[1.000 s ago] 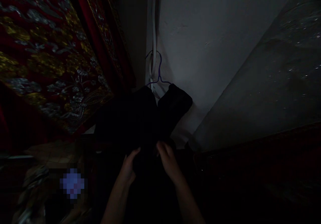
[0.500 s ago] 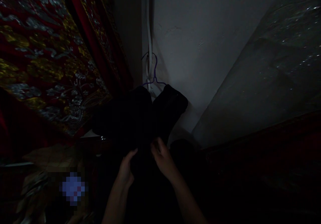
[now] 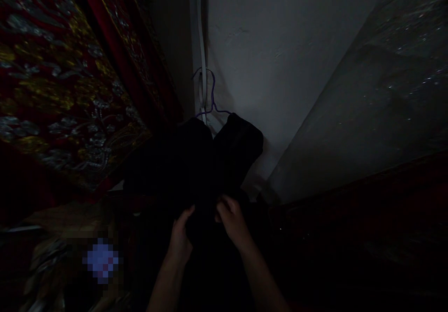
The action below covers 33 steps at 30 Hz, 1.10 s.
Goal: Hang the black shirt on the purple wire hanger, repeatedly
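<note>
A black garment (image 3: pixel 238 144) hangs on a purple clothes hanger (image 3: pixel 213 93); its exact kind is lost in the dark. The hanger's hook goes over a pale strap (image 3: pixel 202 41) by the wall corner. My left hand (image 3: pixel 181 235) is on the garment's front, thumb pointing up, with its fingers hidden behind the cloth. Level with it, my right hand (image 3: pixel 231 216) has its fingers curled closed on the cloth. A dark gap lies between both hands, and the fabric's folds there cannot be made out.
On the left hangs red cloth (image 3: pixel 70 79) with gold and silver embroidery. A plain wall (image 3: pixel 273 69) rises behind the hanger, with a shiny transparent sheet (image 3: pixel 385 93) to its right. Dark red surfaces (image 3: pixel 402 195) lie lower right. A blurred-out blue patch (image 3: pixel 102 260) is at lower left.
My right hand has moved slightly to the right and its fingers are curled more tightly. My left hand has shifted slightly right. The view has tilted a little.
</note>
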{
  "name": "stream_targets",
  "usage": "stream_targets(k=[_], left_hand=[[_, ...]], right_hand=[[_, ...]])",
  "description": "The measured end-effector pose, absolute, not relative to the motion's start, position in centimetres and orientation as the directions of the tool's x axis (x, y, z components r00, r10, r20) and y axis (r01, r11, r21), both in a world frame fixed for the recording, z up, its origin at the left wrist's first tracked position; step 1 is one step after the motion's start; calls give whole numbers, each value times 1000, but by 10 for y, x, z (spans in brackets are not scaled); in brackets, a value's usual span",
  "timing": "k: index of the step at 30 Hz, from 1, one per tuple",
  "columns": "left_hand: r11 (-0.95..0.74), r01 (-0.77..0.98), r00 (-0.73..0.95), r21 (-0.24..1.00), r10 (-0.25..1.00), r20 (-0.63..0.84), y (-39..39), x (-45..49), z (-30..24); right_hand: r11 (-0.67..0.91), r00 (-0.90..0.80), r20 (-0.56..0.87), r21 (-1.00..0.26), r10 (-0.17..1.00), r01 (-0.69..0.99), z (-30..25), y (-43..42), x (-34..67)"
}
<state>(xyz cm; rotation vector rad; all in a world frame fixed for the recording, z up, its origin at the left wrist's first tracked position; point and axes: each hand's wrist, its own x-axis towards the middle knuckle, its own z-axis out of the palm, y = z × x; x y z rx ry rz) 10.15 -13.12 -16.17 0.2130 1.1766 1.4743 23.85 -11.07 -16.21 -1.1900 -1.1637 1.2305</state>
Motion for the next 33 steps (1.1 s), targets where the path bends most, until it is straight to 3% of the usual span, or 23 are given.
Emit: stream_targets(k=[2,5,7,9,12,14,17,23,27,28,31,33], left_hand=[[6,-471,-556,882,775,-302,-127,98,-169],[-243,-7,-768,970,622,150,-125,94,-187],[-334,256,-692,907,592,413,-126,97,-200],[-388,365,-505,846,681,530,-128,106,-208],[-392,327,-206,860,858,470,-126,118,-206],[-352,290,-115,890,910,398,-122,121,-198],[-327,304,-102,895,923,372,-113,121,-192],[-319,365,-20,875,936,350,-100,128,-218],[-391,397,174,830,921,350,-87,122,-183],[-445,391,220,805,895,388,-82,117,-161],[-599,356,27,718,774,633,-66,105,-85],[-695,384,-7,608,656,755,-55,100,-42]], right_hand=[[-52,-26,-49,-994,998,-91,-159,-109,242],[-33,-122,-26,-998,992,-57,-154,-108,247],[-15,-174,-13,-1000,985,-10,-150,-108,248],[-2,-217,-6,-1000,976,15,-148,-108,246],[-7,-243,-13,-1000,970,25,-146,-107,241],[-29,-217,-32,-999,976,16,-140,-102,240],[-9,-145,-4,-999,989,-36,-116,-82,243],[296,108,279,-934,954,-201,-28,-22,249],[385,136,363,-896,922,-221,-2,-19,244],[402,133,381,-892,915,-207,-3,-23,243],[427,92,418,-896,904,-123,-11,-36,243],[446,67,442,-892,894,-69,-13,-41,244]])
